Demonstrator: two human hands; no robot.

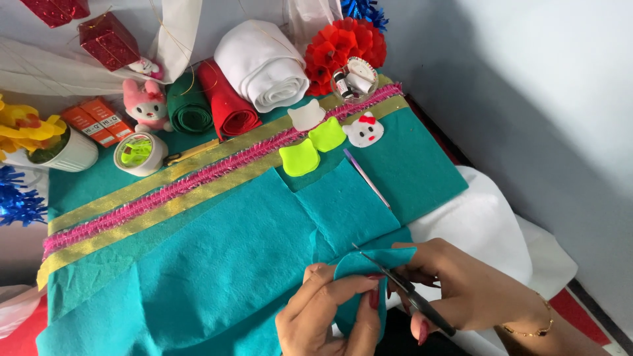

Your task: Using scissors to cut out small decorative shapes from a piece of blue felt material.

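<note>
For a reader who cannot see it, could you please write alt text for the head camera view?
A left hand holds a small teal felt piece while the right hand cuts it with scissors. Behind lie a large teal felt sheet, a pink and gold trim and felt rolls.

Bright, even daylight, soft and diffuse, seems to come from upper left; no hard glare. Grey wall (527, 86) shades darker toward the top centre, lighter at right. Soft shadows only: under the white fabric roll (264, 62), beside the red felt roll (227, 99), and below the right hand (461, 283) near the frame bottom. Colours saturated, neon yellow-green cutouts (300, 160) nearly blown out. Focus sharp across the teal felt (217, 257), fibres visible. Scissors (405, 290) slightly soft. Mild wide-angle stretch at corners; left hand (330, 316) cropped by the bottom edge.
</note>
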